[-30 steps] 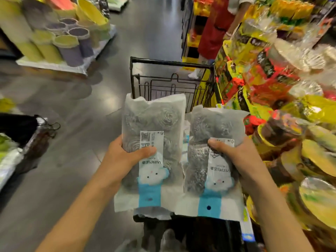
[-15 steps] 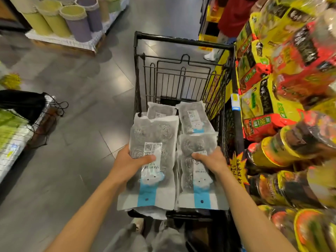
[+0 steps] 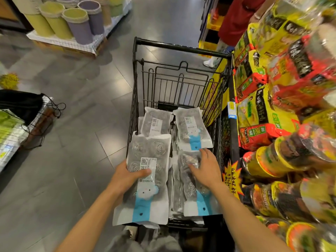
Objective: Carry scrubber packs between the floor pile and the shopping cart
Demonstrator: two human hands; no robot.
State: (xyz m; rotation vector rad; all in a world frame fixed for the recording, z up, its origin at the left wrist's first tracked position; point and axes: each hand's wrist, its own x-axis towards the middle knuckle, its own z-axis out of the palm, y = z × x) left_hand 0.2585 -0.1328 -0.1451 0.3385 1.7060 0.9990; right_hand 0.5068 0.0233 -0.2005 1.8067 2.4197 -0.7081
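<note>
The left hand (image 3: 127,176) grips a clear packet of steel scourers (image 3: 147,177) at its left edge, the thumb curled over the white label on the front and the other fingers hidden behind; this packet is held above the near left part of the black wire shopping cart (image 3: 135,91), its blue-and-white end toward the person and overhanging the cart's near rim. The right hand (image 3: 205,169) lies palm down on a second scourer packet (image 3: 192,190) that rests in the near right part of the cart; its fingers are spread wide and nearly straight, pressing on the packet's top rather than wrapping it; one fingertip reaches the lower edge of a third packet (image 3: 191,131) lying farther in on the right. A fourth packet (image 3: 157,122) lies beside the third on the left, partly tucked under the top of the held one; more packets are stacked beneath these.

Just right of the cart, a shelf (image 3: 234,124) carries yellow and red noodle bags (image 3: 258,113) and wrapped noodle cups (image 3: 283,157); a person in a red apron (image 3: 234,19) stands beyond the cart; on the far left of the grey tiled floor (image 3: 76,142), green and purple bins (image 3: 78,24) stand on a low pallet.
</note>
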